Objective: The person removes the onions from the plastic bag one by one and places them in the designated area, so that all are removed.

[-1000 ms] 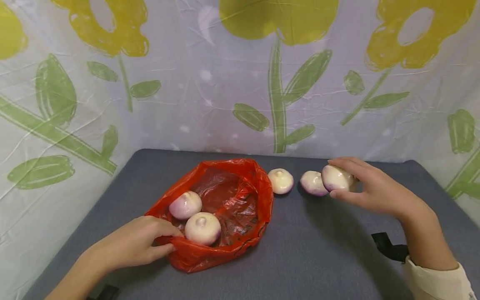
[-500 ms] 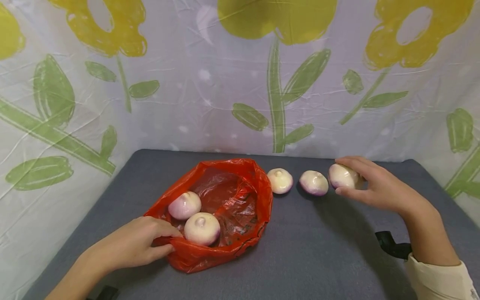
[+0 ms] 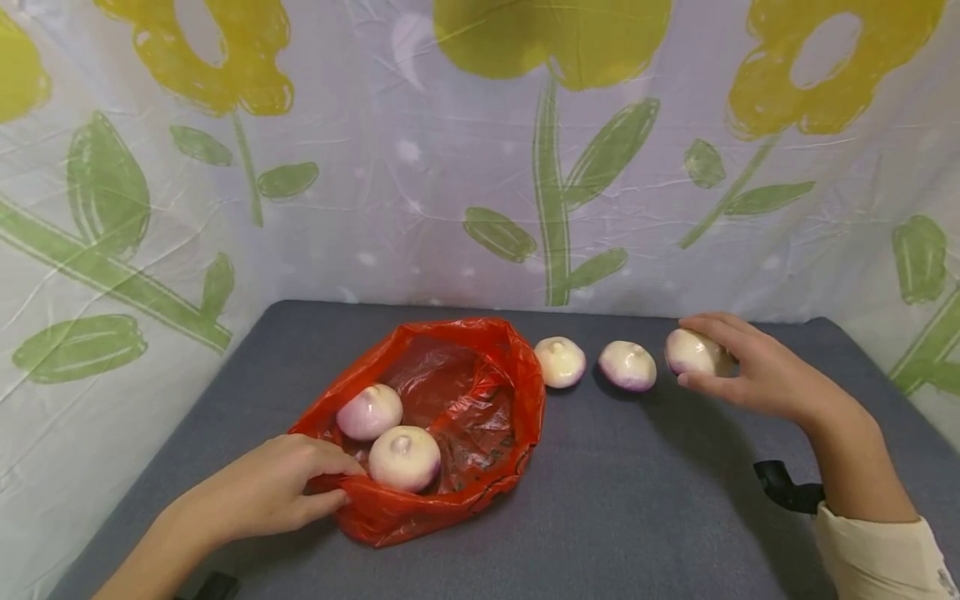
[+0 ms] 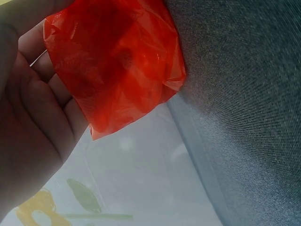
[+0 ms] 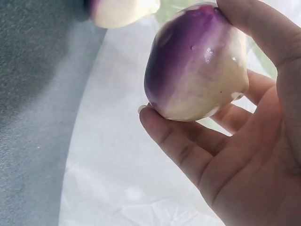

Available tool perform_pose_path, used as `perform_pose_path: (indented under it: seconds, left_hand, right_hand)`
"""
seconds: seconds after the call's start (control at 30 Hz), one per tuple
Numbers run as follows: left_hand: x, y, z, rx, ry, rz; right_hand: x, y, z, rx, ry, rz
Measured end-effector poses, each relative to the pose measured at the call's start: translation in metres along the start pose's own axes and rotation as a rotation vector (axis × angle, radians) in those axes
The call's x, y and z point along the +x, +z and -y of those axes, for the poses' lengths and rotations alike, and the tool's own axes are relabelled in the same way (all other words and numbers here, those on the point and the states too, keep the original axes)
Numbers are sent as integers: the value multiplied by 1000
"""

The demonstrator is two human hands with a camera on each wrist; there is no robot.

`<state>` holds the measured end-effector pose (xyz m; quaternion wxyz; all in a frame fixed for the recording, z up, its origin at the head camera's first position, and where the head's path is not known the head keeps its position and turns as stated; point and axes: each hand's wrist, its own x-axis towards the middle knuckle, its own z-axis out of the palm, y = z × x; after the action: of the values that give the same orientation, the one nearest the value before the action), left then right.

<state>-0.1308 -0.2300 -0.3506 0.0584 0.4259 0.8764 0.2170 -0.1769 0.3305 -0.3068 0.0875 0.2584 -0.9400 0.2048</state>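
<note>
In the head view my left hand (image 3: 273, 483) pinches the near-left rim of a red plastic bag (image 3: 525, 417), whose mouth is spread wide. Two glossy white-and-purple turnips lie inside it, a paler-pink turnip (image 3: 370, 412) behind a whiter turnip (image 3: 405, 458). At the back right, my right hand (image 3: 765, 367) grips another turnip (image 3: 693, 353) between thumb and fingers. The right wrist view shows this held turnip (image 5: 197, 66) off the table, its purple side toward the camera. The left wrist view shows red plastic (image 4: 117, 66) between thumb and fingers.
Two more turnips sit on the grey table (image 3: 600, 517): a turnip (image 3: 560, 362) touching or close to the bag's right rim, and a turnip (image 3: 627, 366) right of it. A flower-printed white sheet (image 3: 390, 192) hangs behind the table.
My right hand has moved a little to the right with its turnip, opening a gap to the turnip beside it. The left hand and the bag have stayed in place.
</note>
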Motion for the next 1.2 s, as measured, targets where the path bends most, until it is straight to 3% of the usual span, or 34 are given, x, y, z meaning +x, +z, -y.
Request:
perform_pose_path:
  seconds: [0.33,0.73,0.93,1.2]
  left_hand:
    - [0,-1,-1,13,-9,0]
    - [0,-1,-2,2,-34,14]
    - [0,-1,-1,-7,-13,9]
    - [0,-1,-2,1,-29,16]
  right_hand:
    - [-1,5,-13,2,19,19]
    - [-1,17,-22,52,97,100]
    - [0,21,-24,32,84,122]
    - [0,27,-32,24,58,150]
